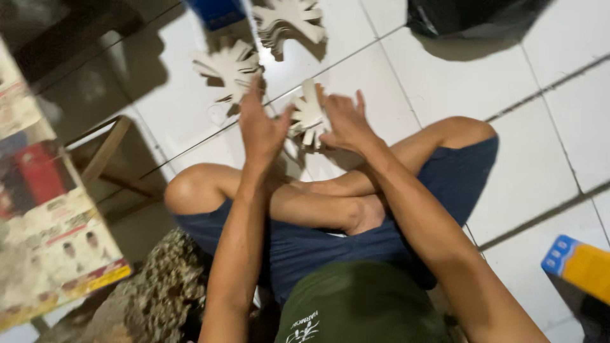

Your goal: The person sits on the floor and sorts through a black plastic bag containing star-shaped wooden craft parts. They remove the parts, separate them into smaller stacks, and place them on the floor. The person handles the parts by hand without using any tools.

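- The white tile floor [445,76] fills most of the view. The person sits on it with legs crossed, so the work can rest low and close, in front of the knees.
- A big printed sheet [51,248] lies at 8 o'clock. Its left side is cut off by the edge of the picture.
- A dark bag [470,16] sits at 1 o'clock, and only its bottom part shows.
- A wooden frame [105,152] stands at 9 o'clock in shadow, so it is hard to tell what it is.
- A yellow and blue box [581,263] pokes in at 4 o'clock, mostly cut off.
- A pile of pale cutouts [289,22] with finger-like points lies at 12 o'clock, with another pale cutout [232,67] at 11 o'clock, kept within easy reach.
- The left hand [260,127] and the right hand [346,121] meet near the middle. Both are curled partly closed on one small cutout [308,117] between them, one hand on each side to keep it steady.
- The view is blurry, so the cutouts may be card or thin wood.
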